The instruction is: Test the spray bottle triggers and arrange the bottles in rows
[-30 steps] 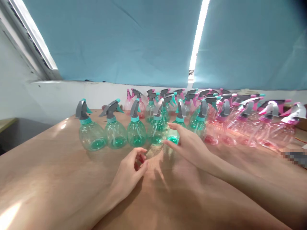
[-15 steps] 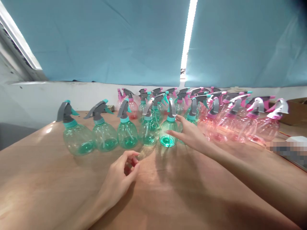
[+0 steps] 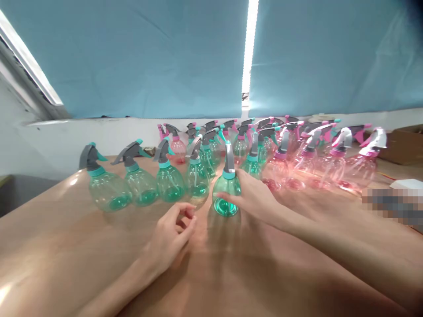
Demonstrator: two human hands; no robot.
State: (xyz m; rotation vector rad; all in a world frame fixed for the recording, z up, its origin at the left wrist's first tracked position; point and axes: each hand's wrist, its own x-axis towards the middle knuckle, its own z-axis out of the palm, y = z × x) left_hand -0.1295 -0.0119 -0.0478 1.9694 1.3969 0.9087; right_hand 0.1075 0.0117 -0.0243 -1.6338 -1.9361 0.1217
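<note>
My right hand (image 3: 256,196) grips the body of a green spray bottle (image 3: 226,203) from its right side, thumb across the front. This bottle has a teal collar and a grey head, and stands nearer to me than its neighbours. My left hand (image 3: 175,231) hovers low over the table with curled fingers, thumb and fingertips slightly apart, and nothing shows between them. Nearest to it are a green bottle (image 3: 170,182) and another green bottle (image 3: 198,178). Two more green bottles stand farther left, the outermost one (image 3: 109,191) at the row's end.
Pink spray bottles (image 3: 357,169) stand on the right of the wooden table (image 3: 66,246), with several mixed bottles in rows behind. A cardboard box (image 3: 403,147) is at the right back. A white object (image 3: 408,184) lies near the right edge, beside a blurred patch.
My right hand has drawn the green bottle toward me, out of the row. My left hand has shifted only slightly, and the view has turned a little.
</note>
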